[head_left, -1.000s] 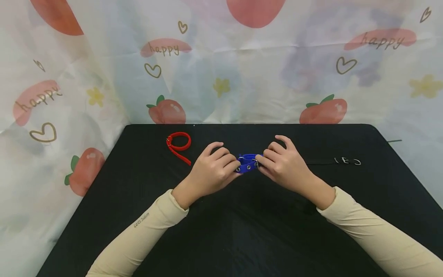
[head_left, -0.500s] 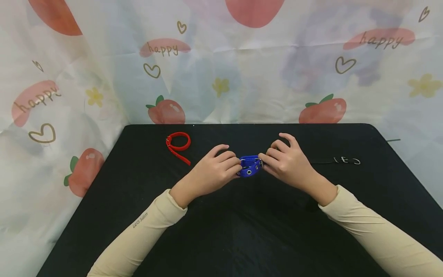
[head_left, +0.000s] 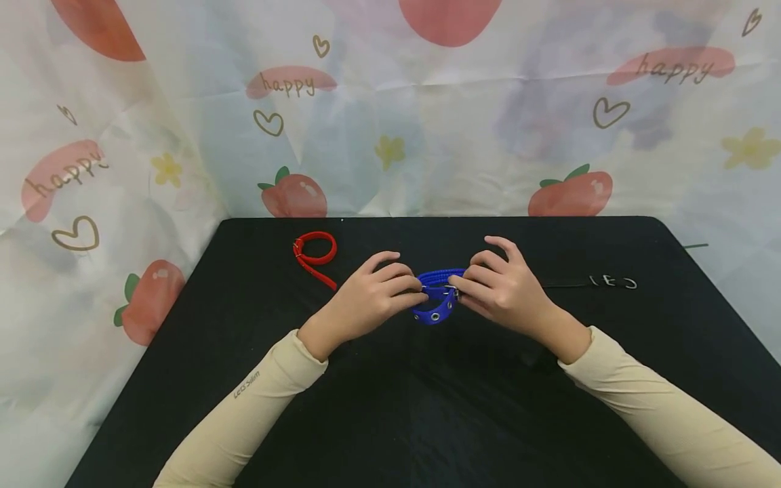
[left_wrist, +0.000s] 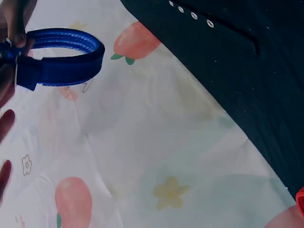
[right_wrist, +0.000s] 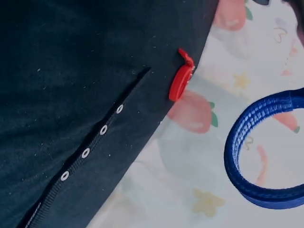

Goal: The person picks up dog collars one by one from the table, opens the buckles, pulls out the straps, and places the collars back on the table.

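Note:
A blue collar (head_left: 434,316) with metal eyelets and a buckle is held between both hands above the table. My left hand (head_left: 378,298) pinches its left side between thumb and fingers. At the buckle, my right hand (head_left: 503,288) grips the other side, index finger raised. The eyeleted strap curves below the fingers, and the padded band (head_left: 439,274) bends behind. In the left wrist view the collar (left_wrist: 71,71) forms a loop beside fingers at the left edge. The right wrist view shows the rounded loop (right_wrist: 232,156), its buckle out of frame.
On the black table (head_left: 396,420) a red collar (head_left: 332,252) lies coiled at the back left. Toward the right is a black collar (head_left: 567,285) with silver metal fittings, partly behind the right hand. A patterned cloth (head_left: 457,149) hangs behind and at the left.
The blue collar's loop has widened, with the eyeleted strap hanging lower and more padded band showing behind. Both hands shift slightly and keep hold of it; the red and black collars stay put.

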Demonstrator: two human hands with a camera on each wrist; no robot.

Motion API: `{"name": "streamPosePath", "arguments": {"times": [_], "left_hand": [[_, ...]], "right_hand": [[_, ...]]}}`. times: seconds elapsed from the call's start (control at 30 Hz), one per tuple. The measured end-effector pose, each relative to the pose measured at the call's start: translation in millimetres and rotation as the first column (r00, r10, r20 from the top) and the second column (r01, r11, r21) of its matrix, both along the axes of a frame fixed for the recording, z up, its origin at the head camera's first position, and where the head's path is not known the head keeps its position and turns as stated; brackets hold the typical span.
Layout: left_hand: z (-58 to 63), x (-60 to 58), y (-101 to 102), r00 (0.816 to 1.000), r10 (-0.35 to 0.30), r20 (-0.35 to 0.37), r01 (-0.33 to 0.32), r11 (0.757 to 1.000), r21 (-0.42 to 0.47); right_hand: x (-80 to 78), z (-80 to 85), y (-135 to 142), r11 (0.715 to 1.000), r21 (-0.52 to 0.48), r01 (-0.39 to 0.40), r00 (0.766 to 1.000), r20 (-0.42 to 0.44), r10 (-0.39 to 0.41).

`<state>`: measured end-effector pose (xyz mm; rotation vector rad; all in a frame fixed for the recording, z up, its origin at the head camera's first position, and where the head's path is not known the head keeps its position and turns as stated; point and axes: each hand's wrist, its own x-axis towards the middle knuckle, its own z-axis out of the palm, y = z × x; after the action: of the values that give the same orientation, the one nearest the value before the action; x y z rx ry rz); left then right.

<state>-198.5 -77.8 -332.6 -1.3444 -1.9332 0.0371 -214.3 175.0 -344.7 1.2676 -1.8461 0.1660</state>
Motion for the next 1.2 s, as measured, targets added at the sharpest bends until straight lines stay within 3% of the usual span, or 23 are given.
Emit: {"name": "streamPosePath", "arguments": {"times": [0.2, 0.3, 0.4, 0.5, 0.6, 0.67, 0.73, 0.8, 0.93, 1.2], "left_hand": [[0.7, 2.7, 1.1, 0.994, -0.050, -0.101, 0.046, 0.998, -0.044], [2.2, 3.5, 0.4, 0.997, -0.003, -0.073, -0.001, 0.998, -0.057], [2.6, 2.0, -3.6, 0.996, 0.091, 0.003, -0.090, 0.992, -0.086], [1.2, -0.6, -7.0, 0.975, 0.205, 0.084, -0.193, 0.972, -0.133], [-0.3, -1.3, -5.8, 0.933, 0.309, 0.182, -0.278, 0.944, -0.176], [-1.3, -0.4, -1.1, 0.908, 0.335, 0.253, -0.297, 0.939, -0.175], [-2.0, 1.3, 6.2, 0.895, 0.322, 0.308, -0.288, 0.946, -0.150], [-2.3, 3.0, 15.2, 0.901, 0.275, 0.335, -0.257, 0.961, -0.099], [-2.5, 5.3, 28.9, 0.920, 0.212, 0.329, -0.224, 0.975, -0.001], [0.1, 7.1, 33.0, 0.928, 0.176, 0.329, -0.214, 0.974, 0.081]], "right_hand": [[-1.0, 0.4, 1.7, 0.993, 0.077, 0.091, 0.996, -0.019, -0.089], [-2.7, 0.9, 8.6, 0.988, 0.066, 0.140, 0.990, -0.018, -0.140], [-1.9, 1.8, 13.7, 0.986, 0.049, 0.157, 0.987, -0.037, -0.156], [-0.8, 3.0, 14.6, 0.989, 0.028, 0.148, 0.988, -0.050, -0.147], [1.6, 5.1, 12.7, 0.990, 0.028, 0.135, 0.991, -0.020, -0.135], [3.5, 6.3, 10.3, 0.991, 0.043, 0.129, 0.991, 0.018, -0.129], [5.6, 7.2, 6.8, 0.991, 0.061, 0.121, 0.991, 0.057, -0.125], [7.3, 7.1, 2.2, 0.992, 0.064, 0.111, 0.989, 0.093, -0.116], [10.5, 6.4, -6.7, 0.997, 0.024, 0.079, 0.982, 0.168, -0.082], [16.8, 7.4, -7.9, 0.993, -0.100, 0.055, 0.939, 0.343, -0.018]]}}
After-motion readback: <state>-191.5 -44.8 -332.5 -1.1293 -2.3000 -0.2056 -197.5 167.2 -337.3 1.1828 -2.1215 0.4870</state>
